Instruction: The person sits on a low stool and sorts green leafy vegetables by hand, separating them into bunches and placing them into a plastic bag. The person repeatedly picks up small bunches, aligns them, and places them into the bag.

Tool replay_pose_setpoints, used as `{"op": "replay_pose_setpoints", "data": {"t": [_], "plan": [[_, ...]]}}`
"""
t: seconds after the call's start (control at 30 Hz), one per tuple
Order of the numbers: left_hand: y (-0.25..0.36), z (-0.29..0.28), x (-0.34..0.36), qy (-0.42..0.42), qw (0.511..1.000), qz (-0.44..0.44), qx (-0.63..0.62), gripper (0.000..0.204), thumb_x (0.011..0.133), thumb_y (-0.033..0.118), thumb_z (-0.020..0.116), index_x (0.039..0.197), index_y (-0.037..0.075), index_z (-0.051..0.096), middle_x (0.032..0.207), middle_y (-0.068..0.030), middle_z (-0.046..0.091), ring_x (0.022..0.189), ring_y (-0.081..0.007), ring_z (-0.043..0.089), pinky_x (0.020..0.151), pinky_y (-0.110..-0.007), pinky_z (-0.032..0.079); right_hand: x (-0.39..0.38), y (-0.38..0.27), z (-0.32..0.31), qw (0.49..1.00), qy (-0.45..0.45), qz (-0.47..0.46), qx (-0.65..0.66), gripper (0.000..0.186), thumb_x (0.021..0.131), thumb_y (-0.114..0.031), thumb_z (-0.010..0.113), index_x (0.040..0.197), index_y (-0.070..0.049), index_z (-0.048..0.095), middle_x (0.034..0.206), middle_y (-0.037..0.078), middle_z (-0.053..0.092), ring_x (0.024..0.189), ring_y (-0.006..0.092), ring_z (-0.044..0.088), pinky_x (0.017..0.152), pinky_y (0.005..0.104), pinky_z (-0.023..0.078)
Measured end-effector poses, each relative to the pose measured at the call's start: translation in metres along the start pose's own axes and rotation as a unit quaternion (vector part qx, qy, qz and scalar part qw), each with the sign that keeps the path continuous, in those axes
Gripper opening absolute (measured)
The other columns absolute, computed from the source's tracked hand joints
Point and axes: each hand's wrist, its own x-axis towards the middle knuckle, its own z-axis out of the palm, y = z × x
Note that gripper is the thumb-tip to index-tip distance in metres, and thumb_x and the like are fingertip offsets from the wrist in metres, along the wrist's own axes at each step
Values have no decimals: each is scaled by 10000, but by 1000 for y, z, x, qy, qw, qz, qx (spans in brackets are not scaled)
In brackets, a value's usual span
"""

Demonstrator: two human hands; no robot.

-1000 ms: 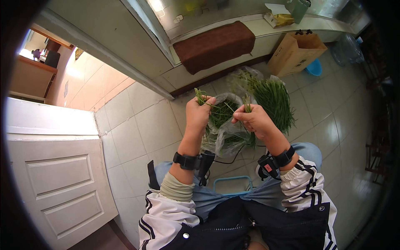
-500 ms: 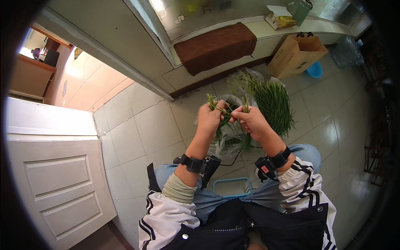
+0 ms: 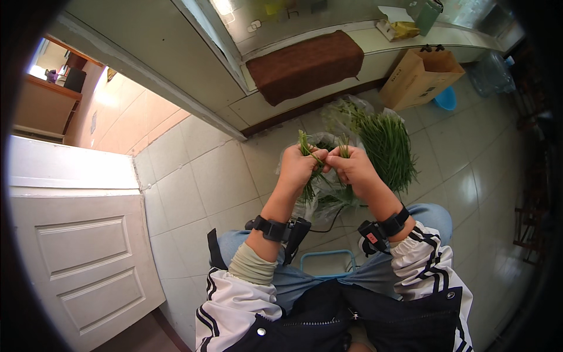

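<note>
Both my hands are held close together over the floor in front of me, fingertips meeting between them. My left hand [image 3: 298, 169] is closed around a bunch of garlic chives [image 3: 303, 138], stem ends up and leaves hanging below. In my right hand [image 3: 354, 170] a smaller bunch of chives [image 3: 343, 144] is gripped, its pale ends sticking up. Finger and thumb tips of both hands pinch at the stems, but the exact stalk between them is too small to make out. Beneath them lies a clear plastic bag [image 3: 321, 210] with greens in it. A large heap of chives [image 3: 388, 149] lies to the right.
A brown paper bag [image 3: 417, 81], a blue basin [image 3: 446, 98] and a clear water jug [image 3: 490, 75] stand at the far right. Brown cloth [image 3: 306, 66] covers part of the ledge ahead. On the left is a white door [image 3: 82, 252]. A blue stool frame [image 3: 327, 253] shows between my legs.
My hands have come closer together, and their fingertips now meet. The left bunch stands slightly more to the right. The heap stays as it was.
</note>
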Motion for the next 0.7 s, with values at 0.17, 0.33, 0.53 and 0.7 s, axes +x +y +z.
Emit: {"op": "replay_pose_setpoints", "data": {"t": [0.17,0.33,0.53,0.7], "plan": [[6,2,8,-35,999,10,39,108,808,96,666,756,14,618,625,0,554,530,-65,459,481,-215,345,2,-11,-15,996,-35,48,61,61,823,-106,606,794,-57,584,667,60,619,410,51,405,350,186,258],[21,-14,14,29,999,34,26,117,814,100,664,768,6,614,612,9,528,518,-63,445,474,-213,340,0,-20,-23,996,-41,57,58,67,818,-99,597,771,-52,583,656,57,608,412,51,403,352,184,255],[24,-13,12,73,995,68,30,98,812,90,658,787,6,614,620,15,523,515,-62,441,475,-211,338,-4,-23,-21,997,-28,42,56,70,800,-89,597,749,-41,590,642,51,605,405,45,371,351,194,228],[21,-13,5,73,996,34,26,116,807,60,646,892,-10,611,671,5,536,550,-72,461,495,-218,356,-10,-20,-21,999,-14,35,33,91,831,-129,580,768,-63,583,690,27,599,489,33,410,401,182,259]]}}
